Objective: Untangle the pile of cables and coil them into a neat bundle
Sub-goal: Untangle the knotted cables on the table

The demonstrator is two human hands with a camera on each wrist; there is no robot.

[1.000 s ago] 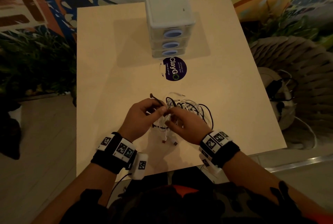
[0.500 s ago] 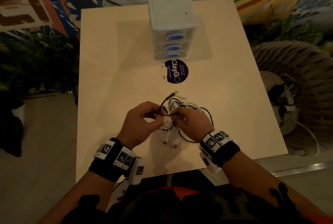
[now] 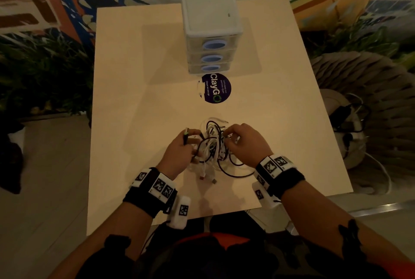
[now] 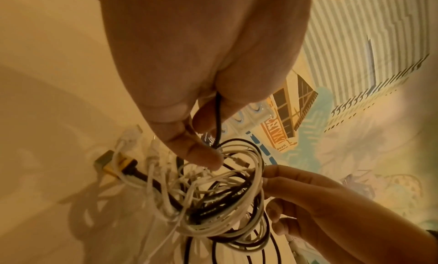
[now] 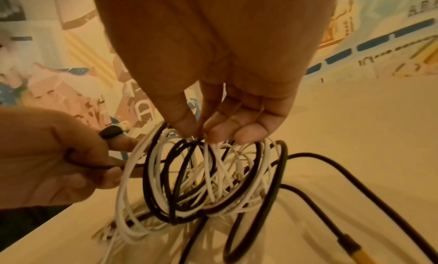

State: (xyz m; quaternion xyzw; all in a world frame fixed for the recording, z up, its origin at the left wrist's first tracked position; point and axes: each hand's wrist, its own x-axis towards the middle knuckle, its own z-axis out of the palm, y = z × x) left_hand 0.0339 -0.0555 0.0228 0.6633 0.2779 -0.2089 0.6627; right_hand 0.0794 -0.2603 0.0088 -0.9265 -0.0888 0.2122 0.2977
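Note:
A tangle of black and white cables (image 3: 213,146) lies on the beige table (image 3: 139,81) between my two hands. My left hand (image 3: 179,148) grips a black cable (image 4: 218,118) whose plug end (image 3: 186,136) sticks up past the fingers. On the other side my right hand (image 3: 242,141) pinches several loops of the tangle (image 5: 203,174) at their top and lifts them slightly. White plug ends (image 3: 207,177) trail from the pile toward me. A black cable with a yellow-collared plug (image 5: 355,247) runs off along the table.
A white three-drawer box (image 3: 211,22) with blue oval handles stands at the far middle of the table. A dark round sticker (image 3: 215,91) lies in front of it. Plants and a woven seat with other wires (image 3: 350,119) flank the table.
My hands have drawn apart. The left has pulled the black cable's plug end out to the left of the tangle, while the right has shifted rightward and holds the loops.

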